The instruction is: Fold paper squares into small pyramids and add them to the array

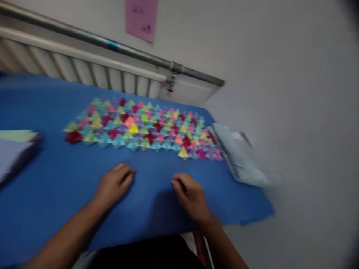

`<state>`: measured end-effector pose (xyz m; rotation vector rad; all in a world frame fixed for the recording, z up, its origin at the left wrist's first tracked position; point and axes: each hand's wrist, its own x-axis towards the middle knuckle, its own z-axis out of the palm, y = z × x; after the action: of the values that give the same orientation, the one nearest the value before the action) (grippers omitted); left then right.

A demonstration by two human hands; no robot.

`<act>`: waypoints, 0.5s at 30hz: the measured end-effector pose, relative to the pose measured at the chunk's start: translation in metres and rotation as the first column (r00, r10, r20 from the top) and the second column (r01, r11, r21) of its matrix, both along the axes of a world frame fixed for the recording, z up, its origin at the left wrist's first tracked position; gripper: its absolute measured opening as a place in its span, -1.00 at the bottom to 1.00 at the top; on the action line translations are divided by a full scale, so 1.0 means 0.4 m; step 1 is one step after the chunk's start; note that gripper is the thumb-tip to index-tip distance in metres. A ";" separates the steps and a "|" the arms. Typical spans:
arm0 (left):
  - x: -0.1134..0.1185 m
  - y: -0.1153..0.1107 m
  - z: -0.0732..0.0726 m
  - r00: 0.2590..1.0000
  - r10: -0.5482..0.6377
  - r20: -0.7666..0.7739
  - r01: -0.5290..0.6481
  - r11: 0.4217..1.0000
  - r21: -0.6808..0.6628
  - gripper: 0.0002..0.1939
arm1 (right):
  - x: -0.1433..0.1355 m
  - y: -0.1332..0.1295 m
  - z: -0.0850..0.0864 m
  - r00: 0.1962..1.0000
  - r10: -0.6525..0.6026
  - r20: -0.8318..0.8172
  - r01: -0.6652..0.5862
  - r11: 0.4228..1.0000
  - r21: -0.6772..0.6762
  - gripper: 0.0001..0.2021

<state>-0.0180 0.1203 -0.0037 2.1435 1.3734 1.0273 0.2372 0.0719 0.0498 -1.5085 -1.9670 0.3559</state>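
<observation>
Both hands rest low over the blue tabletop, apart from each other. My left hand (116,182) is closed, its fingers curled in, with nothing visible in it. Loosely curled with thumb against fingers, my right hand (191,194) also shows nothing between its fingertips. Beyond them lie rows of small folded paper pieces (144,130) in many colours, set close together. A dark red piece (74,137) sits at the near left end of the rows, and a pale yellow piece (183,152) stands out at the near edge, right of the middle. Neither hand touches the pieces.
A stack of coloured paper (14,149) lies on the blue table (56,194) at the left. On the right is a clear plastic bag or case (241,157), slightly blurred. Behind the table run a radiator (92,73) and a metal pipe (140,55); a pink sheet (141,18) hangs on the wall.
</observation>
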 end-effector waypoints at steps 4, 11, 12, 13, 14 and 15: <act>0.022 -0.002 0.022 0.997 -0.009 -0.078 0.013 0.999 0.052 -0.77 | -0.035 -0.009 -0.052 0.984 0.165 0.063 -0.168 0.985 0.042 -0.76; -0.034 -0.030 0.059 0.951 0.273 -0.144 -0.248 0.953 0.172 -0.79 | -0.045 0.019 -0.099 0.947 0.252 0.198 -0.292 0.934 0.206 -0.72; -0.068 -0.035 0.067 0.921 0.363 -0.141 -0.333 0.922 0.200 -0.79 | -0.044 0.018 -0.097 0.945 0.256 0.203 -0.299 0.929 0.218 -0.71; -0.110 -0.038 0.076 0.876 0.462 -0.138 -0.426 0.876 0.225 -0.79 | -0.044 0.019 -0.095 0.945 0.254 0.207 -0.299 0.926 0.230 -0.71; -0.158 -0.039 0.085 0.821 0.554 -0.135 -0.514 0.822 0.245 -0.79 | -0.045 0.019 -0.094 0.946 0.243 0.212 -0.292 0.926 0.240 -0.70; -0.207 -0.039 0.094 0.765 0.630 -0.133 -0.586 0.767 0.260 -0.76 | -0.047 0.020 -0.093 0.948 0.229 0.219 -0.281 0.928 0.245 -0.70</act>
<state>-0.1009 0.1047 0.0341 2.0155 2.2662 1.2309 0.2185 0.0799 0.0124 -1.1458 -2.2633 0.0440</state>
